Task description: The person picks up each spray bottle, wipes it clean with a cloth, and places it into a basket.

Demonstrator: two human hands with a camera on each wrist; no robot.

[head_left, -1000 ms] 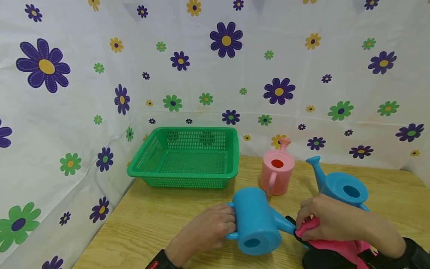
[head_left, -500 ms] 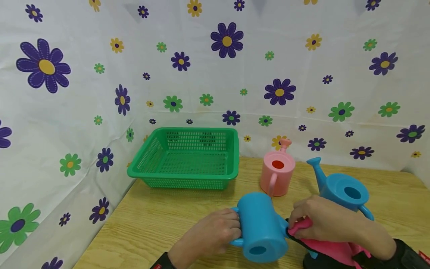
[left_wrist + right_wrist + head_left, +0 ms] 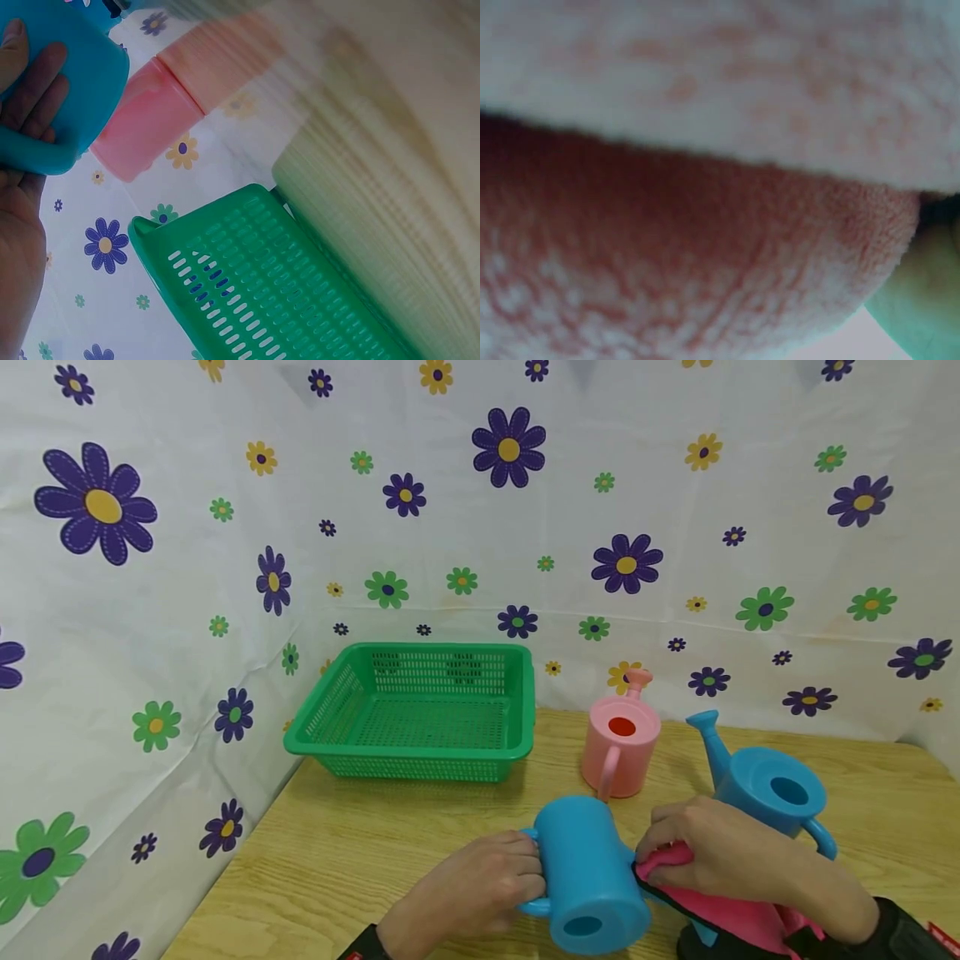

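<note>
In the head view my left hand [image 3: 480, 885] grips the handle of a blue watering can [image 3: 588, 877], which is tilted with its hole facing the front. My right hand [image 3: 716, 852] pinches a pink cloth [image 3: 731, 914] with a black edge against the can's spout. That cloth hides most of the spout; a bit of blue shows below it. Curled fingers go through the handle in the left wrist view, against the blue can [image 3: 94, 82]. Blurred cloth [image 3: 705, 255] fills most of the right wrist view.
A green basket [image 3: 408, 750] stands at the back left of the wooden table [image 3: 315, 852]. Behind the held can is a pink watering can [image 3: 618, 756]. A second blue watering can [image 3: 768, 789] stands just beyond my right hand. Flowered white sheeting [image 3: 435, 535] hangs behind.
The held can has shifted right and toward the front with my left hand. My right hand and the cloth have slid left along the spout, closer to the can's body.
</note>
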